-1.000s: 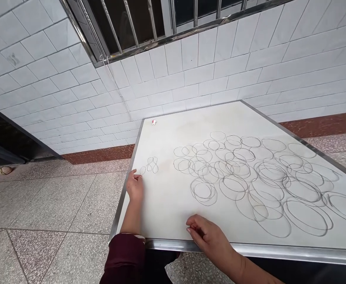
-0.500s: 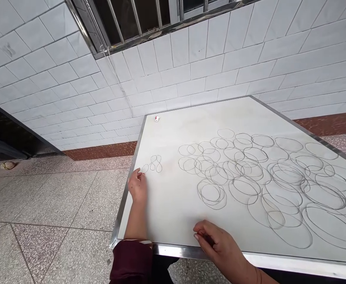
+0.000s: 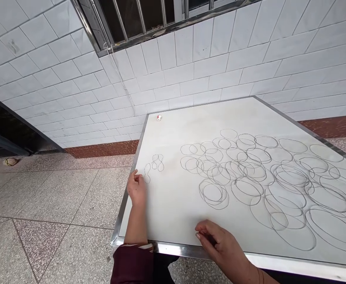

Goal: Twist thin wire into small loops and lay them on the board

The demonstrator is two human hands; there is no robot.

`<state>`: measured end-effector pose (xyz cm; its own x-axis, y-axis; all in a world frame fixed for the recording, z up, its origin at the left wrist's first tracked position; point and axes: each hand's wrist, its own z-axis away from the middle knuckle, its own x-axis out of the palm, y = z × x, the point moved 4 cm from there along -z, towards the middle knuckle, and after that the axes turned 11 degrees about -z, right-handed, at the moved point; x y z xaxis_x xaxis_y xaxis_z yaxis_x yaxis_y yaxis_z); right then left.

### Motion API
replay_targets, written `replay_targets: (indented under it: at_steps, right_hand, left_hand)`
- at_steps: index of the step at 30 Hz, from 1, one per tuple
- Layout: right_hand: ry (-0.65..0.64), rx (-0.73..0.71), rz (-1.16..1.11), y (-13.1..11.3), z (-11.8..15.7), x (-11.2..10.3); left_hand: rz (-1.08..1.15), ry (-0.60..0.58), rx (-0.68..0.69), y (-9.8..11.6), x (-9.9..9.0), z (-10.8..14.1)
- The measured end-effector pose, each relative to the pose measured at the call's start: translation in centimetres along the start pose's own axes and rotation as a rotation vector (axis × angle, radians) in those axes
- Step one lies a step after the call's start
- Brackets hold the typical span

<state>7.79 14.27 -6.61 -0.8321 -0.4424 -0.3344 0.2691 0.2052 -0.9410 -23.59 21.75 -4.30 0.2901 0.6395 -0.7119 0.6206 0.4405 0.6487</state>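
My left hand (image 3: 136, 187) is at the table's left edge, fingers bent but apart, with nothing seen between them. Right beside its fingertips lies a thin dark loop (image 3: 149, 179) twisted into a figure eight; I cannot tell if they touch. Two similar twisted loops (image 3: 160, 163) lie just beyond, side by side. My right hand (image 3: 220, 244) hovers over the front edge, fingers curled and thumb tip close to the index finger. No loop shows in it. Many thin dark round loops (image 3: 251, 171), single and overlapping, spread over the middle and right of the table.
The white table (image 3: 173, 213) has a metal rim (image 3: 185, 250). A small white and red object (image 3: 159, 118) sits near its far left corner. Behind stands a white tiled wall (image 3: 173, 88) with a barred window (image 3: 146, 19). A speckled floor (image 3: 81, 189) lies to the left.
My left hand has drawn back slightly from the twisted loop, which now shows as a full figure eight on the table. My right hand has hardly moved. The view has shifted a little.
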Motion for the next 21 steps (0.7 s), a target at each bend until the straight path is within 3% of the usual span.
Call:
replay_targets:
  at_steps: [8,21]
  right_hand:
    - [-0.001,-0.004,0.028,0.0,0.1,0.0]
    - [0.004,-0.021,0.023,-0.7,-0.1,-0.1]
  left_hand:
    - [-0.118,-0.053,0.089,1.7,0.3,0.2]
    - [-0.178,-0.073,0.107,2.1,0.4,0.4]
